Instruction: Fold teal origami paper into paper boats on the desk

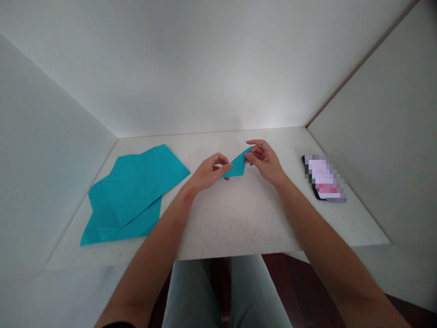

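A small folded piece of turquoise paper [237, 166] is held just above the white table [239, 218], near its middle. My left hand [210, 172] pinches its lower left corner between thumb and fingers. My right hand [264, 160] pinches its upper right tip, fingers curled. The piece looks like a narrow pointed shape, tilted up to the right.
Larger creased turquoise sheets [131, 193], overlapping, lie flat on the left part of the table. A phone [323, 177] lies at the right, near the side wall. White walls close in the table at the back and both sides. My legs show below the front edge.
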The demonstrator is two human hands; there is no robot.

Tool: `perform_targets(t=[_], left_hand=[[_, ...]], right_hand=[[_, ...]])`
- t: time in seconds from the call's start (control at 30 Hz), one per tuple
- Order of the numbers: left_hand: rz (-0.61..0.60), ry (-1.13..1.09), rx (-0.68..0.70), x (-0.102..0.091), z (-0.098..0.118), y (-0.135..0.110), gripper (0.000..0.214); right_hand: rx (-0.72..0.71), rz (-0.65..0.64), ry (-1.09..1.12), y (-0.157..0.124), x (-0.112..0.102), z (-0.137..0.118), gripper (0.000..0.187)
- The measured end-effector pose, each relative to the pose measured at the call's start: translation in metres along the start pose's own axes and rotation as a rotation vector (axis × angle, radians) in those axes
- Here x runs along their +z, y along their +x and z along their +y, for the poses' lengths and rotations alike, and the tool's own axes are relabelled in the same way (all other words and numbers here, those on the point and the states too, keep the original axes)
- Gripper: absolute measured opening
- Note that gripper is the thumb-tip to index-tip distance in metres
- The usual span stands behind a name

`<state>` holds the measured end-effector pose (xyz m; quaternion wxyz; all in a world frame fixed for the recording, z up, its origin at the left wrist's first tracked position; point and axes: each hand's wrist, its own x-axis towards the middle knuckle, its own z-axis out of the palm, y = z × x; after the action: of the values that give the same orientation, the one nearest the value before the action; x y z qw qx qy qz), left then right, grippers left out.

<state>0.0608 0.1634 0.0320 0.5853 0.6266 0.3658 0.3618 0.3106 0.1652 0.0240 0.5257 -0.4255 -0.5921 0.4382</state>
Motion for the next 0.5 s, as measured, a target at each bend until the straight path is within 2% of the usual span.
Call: perform_targets(t=[0.17,0.5], left_hand=[[-0.103,-0.024,0.010,0.004,0.004,-0.003,0.053],[-0.096,-0.017,0.040,0.011,0.004,-0.004,0.053]], right_hand=[[-0.020,-0.086,-0.003,-0.006,0.008,-0.005,0.056],[-0.101,-0.215,-0.029,-0.012,0.018,-0.003,0.085]])
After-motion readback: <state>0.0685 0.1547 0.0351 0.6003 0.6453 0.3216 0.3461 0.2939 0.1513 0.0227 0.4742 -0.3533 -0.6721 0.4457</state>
